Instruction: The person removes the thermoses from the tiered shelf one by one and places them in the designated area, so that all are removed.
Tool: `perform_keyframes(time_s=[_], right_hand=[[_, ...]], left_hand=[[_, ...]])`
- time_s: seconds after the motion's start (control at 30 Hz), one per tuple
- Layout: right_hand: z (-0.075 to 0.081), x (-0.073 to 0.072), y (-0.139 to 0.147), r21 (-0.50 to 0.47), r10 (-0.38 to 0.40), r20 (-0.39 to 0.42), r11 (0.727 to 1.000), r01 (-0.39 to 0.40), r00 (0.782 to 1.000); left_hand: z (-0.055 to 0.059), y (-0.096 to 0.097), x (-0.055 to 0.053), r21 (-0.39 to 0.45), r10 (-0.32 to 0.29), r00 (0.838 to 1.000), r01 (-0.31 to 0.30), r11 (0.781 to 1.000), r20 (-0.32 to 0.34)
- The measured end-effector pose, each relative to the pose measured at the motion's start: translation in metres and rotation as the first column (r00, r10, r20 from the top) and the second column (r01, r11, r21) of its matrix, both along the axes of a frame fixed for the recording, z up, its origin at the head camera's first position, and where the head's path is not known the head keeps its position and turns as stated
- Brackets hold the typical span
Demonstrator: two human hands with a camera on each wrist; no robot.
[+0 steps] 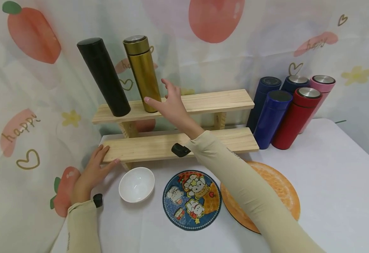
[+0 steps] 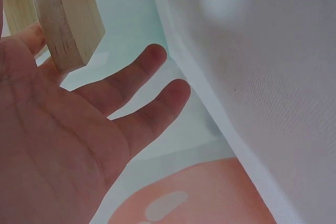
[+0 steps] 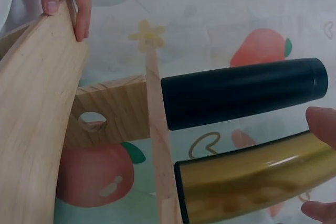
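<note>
with the lower shelf (image 1: 149,147) gripped at its nine-o'clock end by the left hand (image 1: 92,171), the gold flask (image 1: 144,75), standing at eleven o'clock on the upper shelf (image 1: 216,101), should be enclosed squarely by the spread, empty right hand (image 1: 173,106), clear of the black flask (image 1: 103,76).

Wrinkled beige sleeves (image 1: 250,186) end beside small black wrist-worn devices (image 1: 179,150).

On the white counter (image 1: 345,182) before you, a white bowl (image 1: 137,186) sits near a blue cartoon-print mat (image 1: 189,211), with an orange round mat (image 1: 277,179) just beside that. To your right, you see five bottles (image 1: 272,117) clustered upright; a fruit-printed cloth (image 1: 178,49) hangs behind them.
</note>
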State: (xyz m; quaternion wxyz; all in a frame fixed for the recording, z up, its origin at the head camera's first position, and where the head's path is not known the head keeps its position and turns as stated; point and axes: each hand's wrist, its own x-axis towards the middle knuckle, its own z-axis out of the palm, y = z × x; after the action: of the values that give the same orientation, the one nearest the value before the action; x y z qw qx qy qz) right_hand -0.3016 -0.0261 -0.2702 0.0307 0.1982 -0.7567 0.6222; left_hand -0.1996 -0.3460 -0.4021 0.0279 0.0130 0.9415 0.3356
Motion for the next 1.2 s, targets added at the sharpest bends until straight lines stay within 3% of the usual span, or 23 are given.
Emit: perform_keyframes(time_s=[0.4, 0.7, 0.9, 1.2], right_hand=[[0.028, -0.028, -0.013, -0.093, -0.002, 0.099, 0.996, 0.011, 0.995], [0.025, -0.044, -0.020, -0.101, -0.009, 0.067, 0.995, 0.016, 0.998], [0.019, -0.047, -0.023, -0.113, -0.014, 0.043, 0.993, 0.018, 0.999], [0.007, -0.034, -0.027, -0.133, -0.069, -0.007, 0.989, 0.068, 0.998]], left_hand=[[0.000, 0.004, -0.004, 0.004, -0.016, 1.000, 0.016, 1.000, -0.008], [0.001, 0.006, -0.006, -0.009, -0.011, 1.000, 0.011, 1.000, 0.007], [0.001, 0.003, -0.005, -0.008, -0.007, 1.000, 0.007, 1.000, 0.007], [0.001, 0.000, -0.002, -0.016, 0.004, 1.000, -0.004, 1.000, 0.026]])
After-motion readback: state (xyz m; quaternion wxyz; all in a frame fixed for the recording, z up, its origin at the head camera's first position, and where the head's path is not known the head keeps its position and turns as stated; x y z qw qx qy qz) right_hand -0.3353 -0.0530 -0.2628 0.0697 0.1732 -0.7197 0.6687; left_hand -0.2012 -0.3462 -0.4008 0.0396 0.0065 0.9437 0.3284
